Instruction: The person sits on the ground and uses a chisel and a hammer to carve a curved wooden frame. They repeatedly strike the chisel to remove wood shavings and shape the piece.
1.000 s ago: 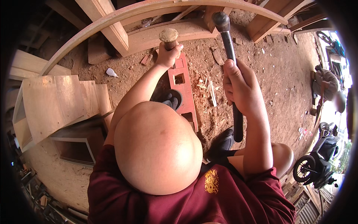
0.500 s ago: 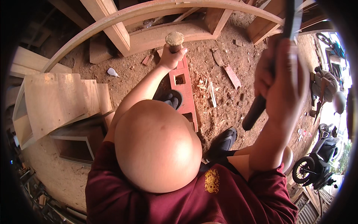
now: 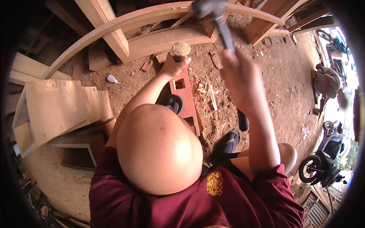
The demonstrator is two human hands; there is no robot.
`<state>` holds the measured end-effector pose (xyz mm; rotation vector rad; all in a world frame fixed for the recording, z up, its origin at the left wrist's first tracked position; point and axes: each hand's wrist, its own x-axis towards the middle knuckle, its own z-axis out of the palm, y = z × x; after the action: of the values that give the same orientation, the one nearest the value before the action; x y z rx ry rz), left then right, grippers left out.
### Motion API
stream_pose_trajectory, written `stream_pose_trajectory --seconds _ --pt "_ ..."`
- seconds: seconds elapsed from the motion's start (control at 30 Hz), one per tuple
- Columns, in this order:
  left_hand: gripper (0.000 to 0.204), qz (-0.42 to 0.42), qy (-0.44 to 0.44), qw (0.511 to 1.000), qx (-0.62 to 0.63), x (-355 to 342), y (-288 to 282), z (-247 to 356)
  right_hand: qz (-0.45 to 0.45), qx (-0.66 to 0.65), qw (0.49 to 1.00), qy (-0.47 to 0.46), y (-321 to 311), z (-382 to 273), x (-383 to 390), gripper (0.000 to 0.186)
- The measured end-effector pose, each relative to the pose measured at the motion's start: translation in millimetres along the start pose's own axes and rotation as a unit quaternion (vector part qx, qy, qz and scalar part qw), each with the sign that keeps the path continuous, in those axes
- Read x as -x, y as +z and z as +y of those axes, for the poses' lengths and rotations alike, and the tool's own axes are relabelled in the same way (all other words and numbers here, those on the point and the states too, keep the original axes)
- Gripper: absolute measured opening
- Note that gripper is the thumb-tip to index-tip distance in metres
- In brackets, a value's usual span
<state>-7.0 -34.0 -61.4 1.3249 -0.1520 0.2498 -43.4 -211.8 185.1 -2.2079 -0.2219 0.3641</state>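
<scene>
My left hand (image 3: 173,68) is wrapped round a chisel (image 3: 181,49) standing over the far end of a reddish wooden beam (image 3: 188,103). The chisel's wide, battered handle top faces up, and its blade is hidden below my fist. Square holes are cut in the beam. My right hand (image 3: 243,81) grips a hammer (image 3: 226,33) by its dark handle, raised to the right of the chisel. Its head is blurred by motion and sits beyond and above the chisel top, apart from it.
Pale wood chips (image 3: 211,95) lie right of the beam. A curved wooden frame (image 3: 152,18) arches across the far side. Plywood sheets (image 3: 57,106) stand at left. My shoe (image 3: 227,146) rests beside the beam's near end. A motorcycle (image 3: 321,159) is parked at far right.
My right hand has swung the hammer leftward, bringing its head from the upper right toward the chisel. My left hand keeps its grip on the chisel, nearly in place.
</scene>
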Motion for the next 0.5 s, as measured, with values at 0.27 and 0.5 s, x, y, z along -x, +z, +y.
stream_pose_trajectory --seconds 0.27,0.5 --pt "0.017 -0.012 -0.047 0.999 0.021 2 4 -18 -0.108 0.273 0.956 -0.018 34 55 -17 0.030" --pt "0.025 0.106 -0.008 0.981 0.163 0 -38 -16 -0.110 -0.247 0.951 0.153 40 99 -2 0.028"
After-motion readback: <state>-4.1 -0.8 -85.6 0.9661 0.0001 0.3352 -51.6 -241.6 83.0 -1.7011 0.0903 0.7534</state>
